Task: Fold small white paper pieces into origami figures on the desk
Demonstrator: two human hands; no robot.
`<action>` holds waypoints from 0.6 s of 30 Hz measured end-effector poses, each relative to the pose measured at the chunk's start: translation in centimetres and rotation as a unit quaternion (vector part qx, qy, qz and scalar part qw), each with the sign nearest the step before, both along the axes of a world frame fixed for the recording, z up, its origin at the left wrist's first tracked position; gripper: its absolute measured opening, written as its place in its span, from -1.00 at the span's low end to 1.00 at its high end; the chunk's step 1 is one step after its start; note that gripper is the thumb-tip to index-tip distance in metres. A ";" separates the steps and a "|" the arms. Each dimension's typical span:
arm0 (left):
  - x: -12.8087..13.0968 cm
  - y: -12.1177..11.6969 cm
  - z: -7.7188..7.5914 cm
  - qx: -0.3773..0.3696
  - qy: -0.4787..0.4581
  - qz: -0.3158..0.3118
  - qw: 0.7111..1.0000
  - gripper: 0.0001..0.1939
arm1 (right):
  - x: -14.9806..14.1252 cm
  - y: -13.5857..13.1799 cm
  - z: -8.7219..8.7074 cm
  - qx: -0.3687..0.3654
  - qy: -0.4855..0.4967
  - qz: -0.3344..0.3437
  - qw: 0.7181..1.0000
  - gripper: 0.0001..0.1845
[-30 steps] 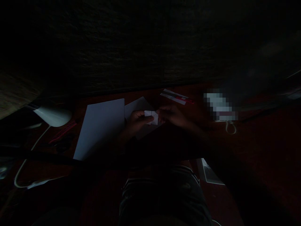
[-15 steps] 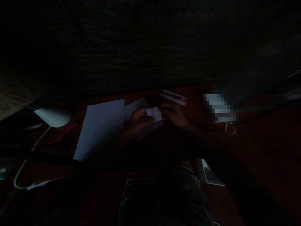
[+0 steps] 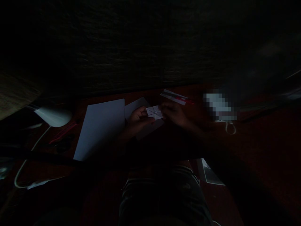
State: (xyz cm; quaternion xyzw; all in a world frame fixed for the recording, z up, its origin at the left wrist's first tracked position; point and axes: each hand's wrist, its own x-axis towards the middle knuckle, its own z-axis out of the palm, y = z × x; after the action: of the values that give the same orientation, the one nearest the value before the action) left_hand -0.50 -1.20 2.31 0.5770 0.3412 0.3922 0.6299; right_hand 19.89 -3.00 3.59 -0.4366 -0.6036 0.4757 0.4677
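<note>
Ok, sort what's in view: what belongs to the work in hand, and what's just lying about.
In hand:
- small creased paper, held by the left hand and right hand

Apparently just lying about:
- large white sheet
- second sheet, partly hidden by the left hand; possibly spare
- red item on the far side
- white cone-shaped object

Creased matt paper square [image 3: 154,113], smooth paper sheet [image 3: 103,122]; smooth plastic-looking lamp [image 3: 54,116], cloth garment [image 3: 185,185]

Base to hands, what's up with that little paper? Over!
Left hand, right hand: both holding the small creased paper. Creases crossing near its middle. Pale sheet below the hands. Over.
</note>
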 end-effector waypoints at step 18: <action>0.0 -0.7 -0.4 0.055 0.082 0.085 0.991 -0.69 | 0.4 -0.3 0.3 0.031 -0.030 0.041 0.998 -0.70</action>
State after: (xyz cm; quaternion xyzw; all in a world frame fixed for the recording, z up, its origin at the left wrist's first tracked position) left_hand -0.48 -1.89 1.87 0.6100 0.4173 0.4138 0.5315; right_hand 20.32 -3.29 3.89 -0.4105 -0.6493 0.4622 0.4431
